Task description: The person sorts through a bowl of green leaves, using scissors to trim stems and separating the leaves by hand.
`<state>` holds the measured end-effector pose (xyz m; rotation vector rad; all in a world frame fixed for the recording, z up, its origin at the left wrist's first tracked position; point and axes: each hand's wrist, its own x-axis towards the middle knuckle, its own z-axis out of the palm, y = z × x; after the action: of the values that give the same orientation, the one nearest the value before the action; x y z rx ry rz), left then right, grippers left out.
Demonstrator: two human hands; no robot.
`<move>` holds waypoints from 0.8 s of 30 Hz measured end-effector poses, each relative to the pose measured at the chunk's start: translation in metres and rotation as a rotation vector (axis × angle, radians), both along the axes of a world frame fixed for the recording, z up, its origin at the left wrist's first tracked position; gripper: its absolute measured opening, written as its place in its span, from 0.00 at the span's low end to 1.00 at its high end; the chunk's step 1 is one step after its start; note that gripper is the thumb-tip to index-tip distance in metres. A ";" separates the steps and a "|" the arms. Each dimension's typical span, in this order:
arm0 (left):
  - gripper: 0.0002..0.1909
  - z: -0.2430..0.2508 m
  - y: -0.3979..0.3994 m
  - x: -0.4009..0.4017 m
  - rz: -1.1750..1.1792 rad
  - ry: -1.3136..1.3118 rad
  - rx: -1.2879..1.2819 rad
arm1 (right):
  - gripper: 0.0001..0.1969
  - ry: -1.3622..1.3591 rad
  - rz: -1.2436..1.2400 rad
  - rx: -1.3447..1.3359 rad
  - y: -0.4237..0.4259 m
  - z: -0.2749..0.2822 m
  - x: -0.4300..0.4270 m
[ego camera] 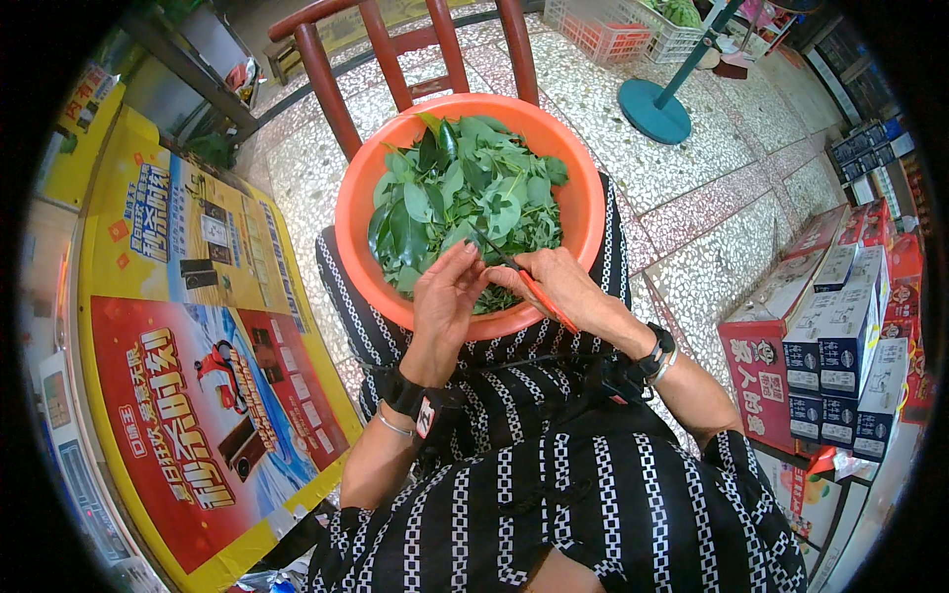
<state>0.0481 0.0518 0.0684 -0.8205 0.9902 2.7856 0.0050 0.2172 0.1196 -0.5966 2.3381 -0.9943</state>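
Note:
An orange plastic basin rests on my lap, over black and white patterned clothing. Green leaves fill much of it, some broad and glossy, others finely cut. My right hand grips a pair of scissors with red handles, their dark blades pointing up and left over the leaves. Close beside the blades, my left hand hangs over the near part of the basin with its fingers bent together. Whether a leaf or stem is between those fingertips is hard to make out.
A reddish wooden chair stands just beyond the basin. On my left is a yellow and red printed counter panel. Stacked cartons line the right side. Farther off are a teal round stand base and white plastic crates.

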 end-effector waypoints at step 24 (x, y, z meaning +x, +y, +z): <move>0.11 0.010 -0.056 -0.014 -0.274 0.171 -0.786 | 0.28 -0.128 -0.190 -0.167 0.018 -0.001 -0.007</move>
<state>0.0338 -0.0040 0.0787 -0.4301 2.0969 2.2292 -0.0023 0.2349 0.1184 -0.3650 2.2439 -1.2845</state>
